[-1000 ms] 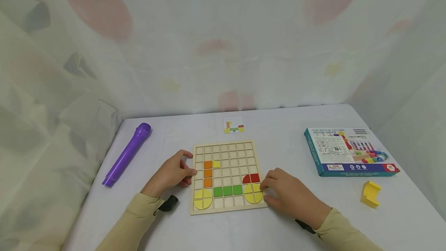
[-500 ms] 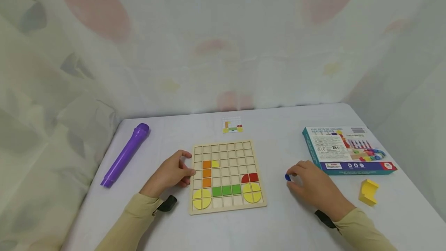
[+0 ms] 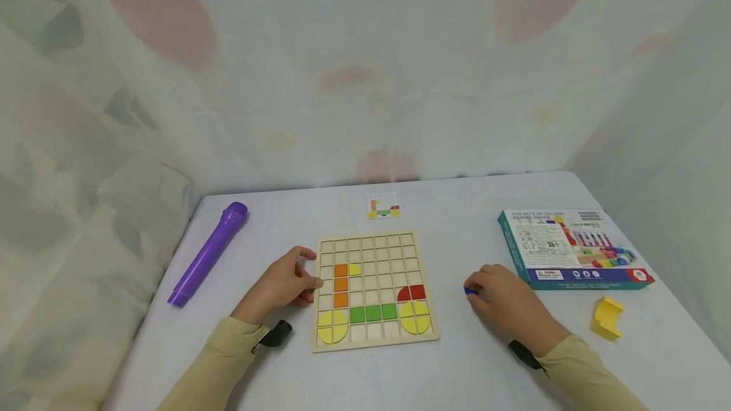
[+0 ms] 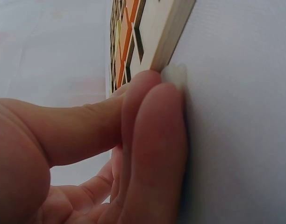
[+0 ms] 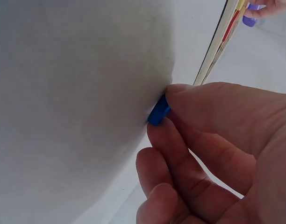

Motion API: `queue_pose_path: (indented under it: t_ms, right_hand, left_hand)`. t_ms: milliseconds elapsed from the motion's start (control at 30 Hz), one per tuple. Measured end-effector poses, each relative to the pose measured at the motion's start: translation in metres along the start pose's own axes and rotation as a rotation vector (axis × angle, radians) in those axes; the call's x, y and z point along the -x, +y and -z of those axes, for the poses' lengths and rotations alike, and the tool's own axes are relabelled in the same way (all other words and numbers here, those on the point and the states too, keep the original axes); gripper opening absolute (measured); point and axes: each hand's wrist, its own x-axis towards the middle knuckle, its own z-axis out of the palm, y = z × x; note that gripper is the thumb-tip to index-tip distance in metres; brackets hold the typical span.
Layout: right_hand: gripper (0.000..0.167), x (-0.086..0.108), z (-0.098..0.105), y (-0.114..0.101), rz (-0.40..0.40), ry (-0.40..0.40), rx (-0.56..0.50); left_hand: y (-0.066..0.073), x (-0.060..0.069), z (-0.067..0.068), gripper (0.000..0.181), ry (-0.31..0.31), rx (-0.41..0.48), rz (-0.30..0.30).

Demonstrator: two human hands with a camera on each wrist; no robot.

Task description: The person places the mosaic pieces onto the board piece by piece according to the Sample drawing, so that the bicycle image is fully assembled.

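Note:
A square wooden grid board (image 3: 384, 262) lies on the table, bearing yellow, orange, green and red tiles. My left hand (image 3: 281, 285) holds its left edge, with the thumb over the rim; the fingers (image 4: 157, 135) meet the edge's side in the left wrist view. Right of the board, my right hand (image 3: 511, 303) pinches a small blue tile (image 3: 471, 291) just at the tabletop. In the right wrist view the thumb and a finger grip this blue tile (image 5: 159, 111) near the table surface; part of its shape is hidden. A pattern card (image 3: 384, 205) lies behind the board.
A purple toy microphone (image 3: 210, 254) lies at the left. Toward the right lie a teal-edged toy box (image 3: 573, 249) and a yellow block (image 3: 608, 318) with a curved cutout. A patterned cloth (image 3: 365, 81) hangs behind the table.
My right hand has left the board's right edge and moved right, now with the blue tile between its fingers. My left hand and the board have stayed put.

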Motion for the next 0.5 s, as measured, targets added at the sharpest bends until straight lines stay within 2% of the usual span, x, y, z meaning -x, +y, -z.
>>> queue_pose_path:
  t_ms: [333, 500]
  right_hand:
    - [0.013, -0.006, 0.000, -0.023, 0.036, 0.003, 0.001]
    - [0.014, -0.010, -0.002, -0.049, 0.119, 0.029, 0.016]
  left_hand:
    - [0.000, -0.001, -0.001, 0.061, 0.009, -0.016, -0.004]
    - [0.000, 0.000, -0.001, 0.060, 0.007, -0.007, -0.007]
